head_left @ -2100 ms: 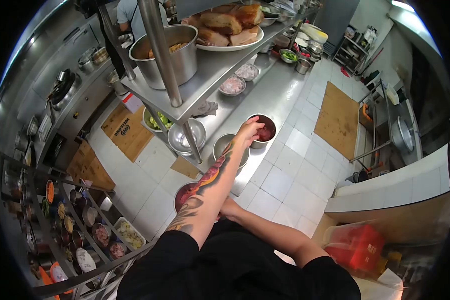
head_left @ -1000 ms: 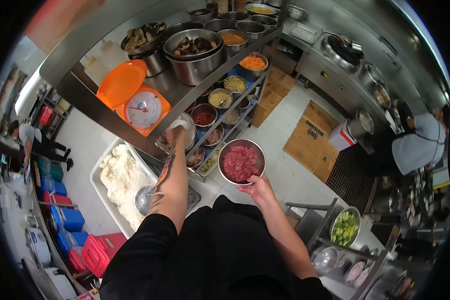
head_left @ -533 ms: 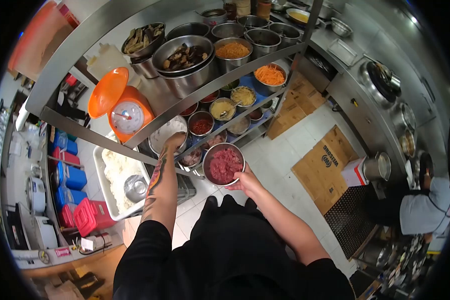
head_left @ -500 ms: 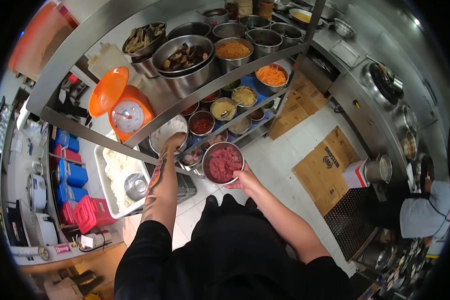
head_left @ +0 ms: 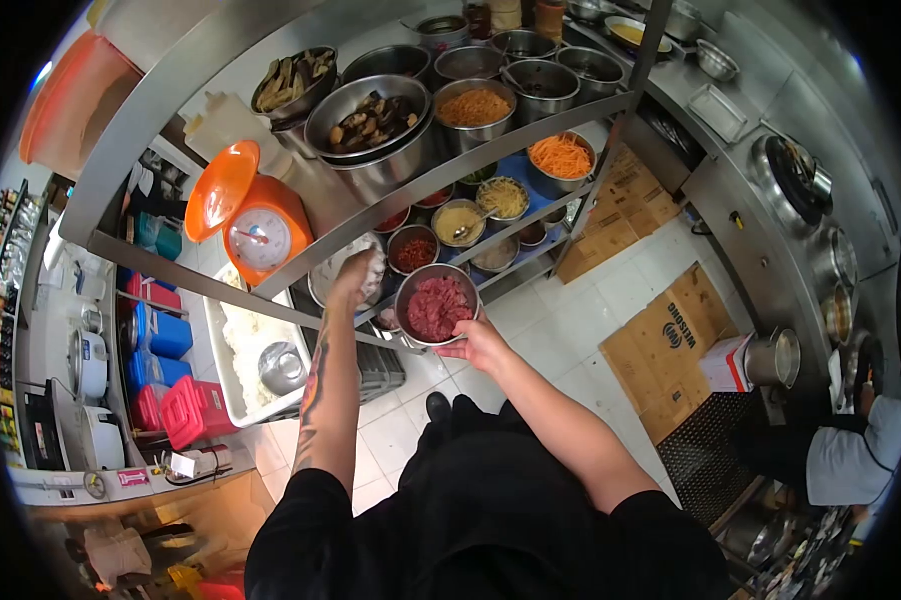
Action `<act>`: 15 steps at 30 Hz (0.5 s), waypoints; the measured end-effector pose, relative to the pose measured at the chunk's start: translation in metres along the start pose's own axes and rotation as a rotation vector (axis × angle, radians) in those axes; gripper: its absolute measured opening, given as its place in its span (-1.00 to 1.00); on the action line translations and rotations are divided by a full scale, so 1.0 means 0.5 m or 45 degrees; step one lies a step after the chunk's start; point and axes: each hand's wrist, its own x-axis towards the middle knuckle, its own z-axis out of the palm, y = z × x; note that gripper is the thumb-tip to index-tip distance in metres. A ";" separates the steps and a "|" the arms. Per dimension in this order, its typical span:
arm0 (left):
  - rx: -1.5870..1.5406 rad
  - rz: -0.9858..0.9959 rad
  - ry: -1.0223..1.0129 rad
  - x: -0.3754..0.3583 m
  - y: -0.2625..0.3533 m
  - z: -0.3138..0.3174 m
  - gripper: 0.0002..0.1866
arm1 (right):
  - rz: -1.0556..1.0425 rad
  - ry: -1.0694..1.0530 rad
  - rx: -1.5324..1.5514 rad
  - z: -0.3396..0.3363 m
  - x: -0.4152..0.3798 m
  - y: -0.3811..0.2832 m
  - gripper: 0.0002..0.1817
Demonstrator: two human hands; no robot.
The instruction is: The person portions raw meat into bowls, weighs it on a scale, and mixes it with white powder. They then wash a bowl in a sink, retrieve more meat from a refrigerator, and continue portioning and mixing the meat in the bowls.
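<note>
My right hand (head_left: 477,341) grips the near right rim of a steel bowl (head_left: 403,318). Raw sliced red meat (head_left: 438,306) lies inside this bowl, which is tilted slightly toward me. Over a wide bowl of white powder (head_left: 328,271), my left hand (head_left: 354,274) is curled, its fingers coated white around a clump of the powder. Part of the powder bowl is hidden behind that hand and the shelf rail. Close by stand a bowl of chopped red chilli (head_left: 413,250) and a bowl of pale yellow paste with a spoon (head_left: 460,223).
A metal shelf rail (head_left: 411,205) crosses above the lower bowls. An orange dial scale (head_left: 262,235) stands left on the upper shelf, beside pots of cooked food. Below left, a white tub of rice-like grains (head_left: 243,335) holds a metal bowl. A person (head_left: 851,465) works at far right.
My left hand has risen out of the white powder with powder on its fingers. The meat bowl has shifted slightly left and up, closer to that hand. The camera view has shifted a little.
</note>
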 end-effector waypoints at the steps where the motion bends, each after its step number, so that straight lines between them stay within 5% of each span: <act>1: 0.075 0.064 -0.128 -0.029 0.008 0.026 -0.63 | 0.011 0.011 0.007 0.000 0.000 -0.002 -0.06; 2: 0.150 0.128 -0.256 -0.055 0.006 0.060 -0.66 | 0.022 0.022 0.014 0.000 0.000 -0.004 -0.06; 3: 0.151 0.414 -0.120 -0.080 -0.015 0.116 -0.70 | 0.018 0.022 0.016 0.000 -0.001 -0.005 -0.06; 5: 0.333 0.279 -0.339 -0.142 -0.022 0.163 -0.69 | 0.001 0.057 0.039 -0.003 -0.006 -0.003 -0.07; 7: 0.895 1.039 -0.276 -0.174 -0.051 0.195 -0.68 | -0.027 0.053 0.045 -0.007 -0.009 -0.005 -0.07; 11: 0.977 0.826 -0.435 -0.213 -0.038 0.221 -0.58 | -0.081 0.091 0.049 -0.022 -0.047 -0.021 -0.09; 13: 1.313 1.387 -0.616 -0.208 -0.047 0.215 -0.43 | -0.091 0.093 0.066 -0.031 -0.059 -0.026 -0.07; 15: 1.386 1.251 -0.740 -0.224 -0.058 0.224 -0.29 | -0.203 0.056 0.191 -0.033 -0.067 -0.025 -0.01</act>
